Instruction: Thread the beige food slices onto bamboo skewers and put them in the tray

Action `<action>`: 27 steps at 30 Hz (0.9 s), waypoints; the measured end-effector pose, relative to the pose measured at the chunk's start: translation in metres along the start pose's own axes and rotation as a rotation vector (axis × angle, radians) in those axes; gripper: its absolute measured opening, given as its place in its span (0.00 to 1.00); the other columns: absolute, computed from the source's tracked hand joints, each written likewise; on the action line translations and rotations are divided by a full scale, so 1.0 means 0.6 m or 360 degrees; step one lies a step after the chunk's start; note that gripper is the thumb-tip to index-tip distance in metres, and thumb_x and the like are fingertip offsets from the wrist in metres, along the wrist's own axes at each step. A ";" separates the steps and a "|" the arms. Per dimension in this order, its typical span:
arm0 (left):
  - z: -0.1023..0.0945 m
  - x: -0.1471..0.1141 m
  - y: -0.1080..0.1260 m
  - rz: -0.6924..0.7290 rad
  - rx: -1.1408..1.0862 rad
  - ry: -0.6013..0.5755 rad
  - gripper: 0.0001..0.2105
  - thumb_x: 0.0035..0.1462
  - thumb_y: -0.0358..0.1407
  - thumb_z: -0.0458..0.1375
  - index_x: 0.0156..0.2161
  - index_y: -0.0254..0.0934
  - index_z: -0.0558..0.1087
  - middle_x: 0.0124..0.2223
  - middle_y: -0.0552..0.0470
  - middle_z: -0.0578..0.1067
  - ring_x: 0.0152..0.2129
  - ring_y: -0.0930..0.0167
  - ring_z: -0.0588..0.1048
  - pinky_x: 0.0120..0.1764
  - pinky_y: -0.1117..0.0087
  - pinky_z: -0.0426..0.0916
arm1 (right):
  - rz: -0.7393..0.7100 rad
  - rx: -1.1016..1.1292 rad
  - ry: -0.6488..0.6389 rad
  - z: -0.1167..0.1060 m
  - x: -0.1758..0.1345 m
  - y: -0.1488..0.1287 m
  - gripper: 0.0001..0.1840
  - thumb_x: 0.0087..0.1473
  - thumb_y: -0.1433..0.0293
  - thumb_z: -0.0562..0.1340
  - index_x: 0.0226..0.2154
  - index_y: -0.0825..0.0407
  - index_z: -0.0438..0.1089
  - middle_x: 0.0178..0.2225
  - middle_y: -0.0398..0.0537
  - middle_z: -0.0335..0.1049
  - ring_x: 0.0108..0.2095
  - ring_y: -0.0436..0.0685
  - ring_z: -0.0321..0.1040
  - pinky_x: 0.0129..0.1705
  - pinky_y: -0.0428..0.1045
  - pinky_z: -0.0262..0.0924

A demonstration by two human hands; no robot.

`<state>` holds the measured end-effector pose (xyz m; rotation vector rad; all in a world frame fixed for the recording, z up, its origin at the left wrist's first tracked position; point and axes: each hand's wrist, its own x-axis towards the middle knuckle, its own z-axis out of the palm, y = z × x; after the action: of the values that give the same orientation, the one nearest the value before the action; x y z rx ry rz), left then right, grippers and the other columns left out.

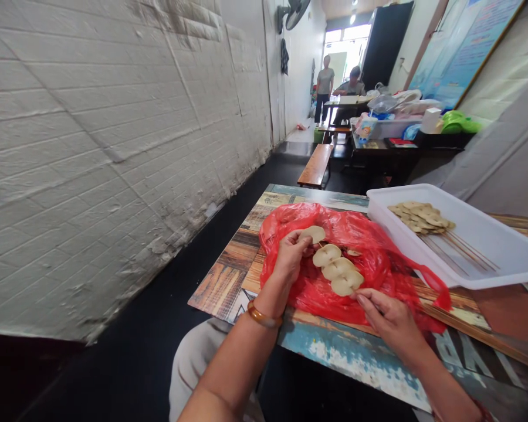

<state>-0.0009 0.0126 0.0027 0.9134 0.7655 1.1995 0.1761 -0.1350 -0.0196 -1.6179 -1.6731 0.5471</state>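
My left hand (pixel 289 256) pinches a thin, round, pale beige slice (pixel 315 234) between thumb and fingers. My right hand (pixel 386 315) is closed on the end of a thin skewer, most of it hidden behind the food. Three similar round slices (pixel 338 268) sit in an overlapping row along that skewer, between my two hands. Under both hands spreads a crumpled red plastic bag (pixel 347 225), with more pale pieces showing partly inside it. What kind of food the slices are, I cannot tell.
A white plastic tray (pixel 506 246) stands at the right, holding a pile of skewered slices (pixel 420 217). Loose bamboo sticks (pixel 479 334) lie by the table's right side. Beyond the patterned table (pixel 242 246) are a wooden bench (pixel 317 164), a cluttered table and two people.
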 end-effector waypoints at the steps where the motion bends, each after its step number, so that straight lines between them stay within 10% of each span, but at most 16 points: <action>1: -0.001 0.000 0.000 0.0005 0.0006 -0.0011 0.13 0.42 0.38 0.64 0.34 0.33 0.73 0.25 0.53 0.75 0.20 0.76 0.70 0.24 0.77 0.62 | 0.0002 -0.0003 -0.0004 0.000 0.000 0.001 0.19 0.59 0.57 0.52 0.32 0.49 0.74 0.15 0.41 0.64 0.17 0.53 0.63 0.22 0.46 0.59; 27: 0.000 -0.003 -0.003 0.0154 0.0261 -0.0035 0.07 0.46 0.35 0.62 0.31 0.34 0.72 0.25 0.53 0.75 0.20 0.77 0.70 0.25 0.77 0.61 | -0.0003 0.0078 0.0030 0.002 0.006 -0.006 0.18 0.58 0.58 0.53 0.28 0.49 0.73 0.25 0.46 0.75 0.26 0.56 0.72 0.29 0.45 0.64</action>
<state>-0.0006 0.0105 0.0012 1.1081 0.8185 1.2220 0.1729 -0.1317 -0.0174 -1.5814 -1.6350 0.5664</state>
